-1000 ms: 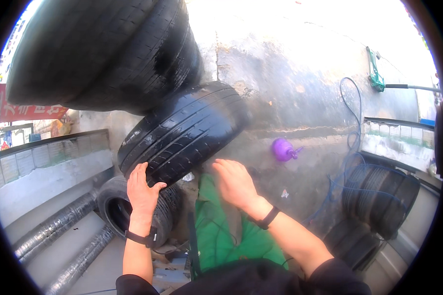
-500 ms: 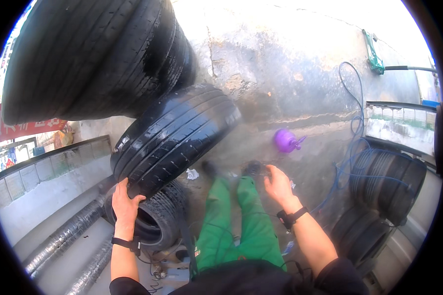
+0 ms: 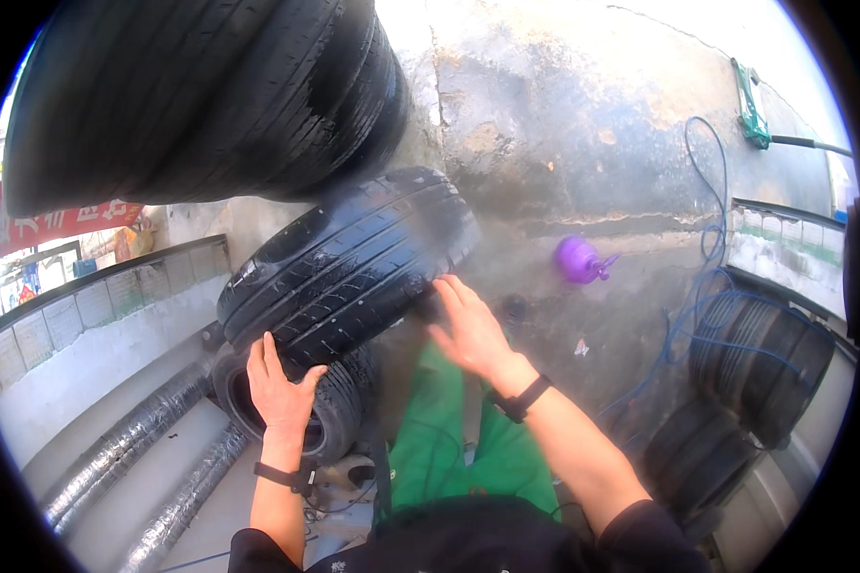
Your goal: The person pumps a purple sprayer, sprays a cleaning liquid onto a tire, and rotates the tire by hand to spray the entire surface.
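Note:
A wet black tire (image 3: 344, 263) stands slantwise in front of me on its tread, to the left of my legs. My left hand (image 3: 282, 387) rests on its near left edge, fingers stretched and thumb apart. At the tire's near right edge is my right hand (image 3: 470, 327), its fingers extended against or just beside the rubber; the contact is not clear. Both palms are open, with nothing gripped. Beneath and behind my left hand a smaller tire (image 3: 339, 411) lies partly hidden, its round opening showing.
Large stacked tires (image 3: 210, 95) rise at the upper left. A purple spray bottle (image 3: 581, 260) stands on the wet concrete floor. To the right are a blue hose (image 3: 683, 334) and more tires (image 3: 760, 363). Foil-wrapped pipes (image 3: 134, 444) run along the lower left.
My right hand has swung left from beside my leg to the tire's right edge. My left hand stays at its near edge. The view has shifted slightly.

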Available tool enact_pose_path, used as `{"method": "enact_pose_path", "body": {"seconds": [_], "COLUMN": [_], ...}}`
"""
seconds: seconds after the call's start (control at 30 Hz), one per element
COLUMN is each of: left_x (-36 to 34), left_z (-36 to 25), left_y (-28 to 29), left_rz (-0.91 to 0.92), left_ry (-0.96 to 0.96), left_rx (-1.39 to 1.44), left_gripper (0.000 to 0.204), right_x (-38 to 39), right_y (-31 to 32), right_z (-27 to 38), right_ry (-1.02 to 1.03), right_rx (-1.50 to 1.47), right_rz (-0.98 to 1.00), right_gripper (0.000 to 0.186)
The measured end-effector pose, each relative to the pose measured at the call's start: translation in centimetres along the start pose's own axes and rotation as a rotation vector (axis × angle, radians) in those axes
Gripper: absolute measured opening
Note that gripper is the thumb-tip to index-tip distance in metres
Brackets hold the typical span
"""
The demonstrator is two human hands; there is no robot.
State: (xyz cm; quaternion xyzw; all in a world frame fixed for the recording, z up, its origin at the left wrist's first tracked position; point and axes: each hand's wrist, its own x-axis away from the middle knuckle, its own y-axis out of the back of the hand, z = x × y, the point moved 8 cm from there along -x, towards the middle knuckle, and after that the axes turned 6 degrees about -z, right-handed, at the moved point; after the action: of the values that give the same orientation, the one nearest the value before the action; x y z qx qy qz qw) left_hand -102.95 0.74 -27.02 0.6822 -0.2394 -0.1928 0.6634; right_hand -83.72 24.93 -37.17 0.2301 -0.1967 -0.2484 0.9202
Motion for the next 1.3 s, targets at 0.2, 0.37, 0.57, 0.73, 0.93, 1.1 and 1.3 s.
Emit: {"method": "enact_pose_path", "body": {"seconds": [0.2,0.37,0.57,0.73,0.93,1.1,1.3], "left_x": [0.2,0.0,-0.7,-1.8,-1.7,-1.7,-2.1], "left_z": [-1.2,-1.9,-0.9,-1.5,-1.3,-1.7,-1.8], "left_y": [0.3,0.1,-0.2,-0.3,0.1,0.7,0.6], "left_rz": [0.013,0.101,0.226,0.119,0.169,0.216,0.304], "left_ry": [-0.055,0.036,0.176,0.047,0.219,0.219,0.241], "left_rx": [-0.044,-0.094,-0.202,-0.181,-0.228,-0.291,-0.371], "left_gripper": [0.105,0.103,0.105,0.104,0.106,0.106,0.110], "right_x": [1.4,4.2,9.5,17.5,16.4,13.8,12.5], "right_y": [0.2,3.6,9.4,9.9,8.1,6.4,5.0], "right_z": [-0.6,-9.5,-26.6,-51.6,-57.0,-56.7,-56.7], "right_ry": [-0.051,-0.319,-0.790,-1.155,-1.380,-1.393,-1.283], "right_rx": [0.060,0.026,-0.011,-0.108,-0.463,-0.755,-1.031], "right_rz": [-0.018,-0.008,-0.128,-0.250,-0.203,-0.057,-0.072], "right_gripper": [0.072,0.060,0.049,0.059,0.083,0.088,0.081]}}
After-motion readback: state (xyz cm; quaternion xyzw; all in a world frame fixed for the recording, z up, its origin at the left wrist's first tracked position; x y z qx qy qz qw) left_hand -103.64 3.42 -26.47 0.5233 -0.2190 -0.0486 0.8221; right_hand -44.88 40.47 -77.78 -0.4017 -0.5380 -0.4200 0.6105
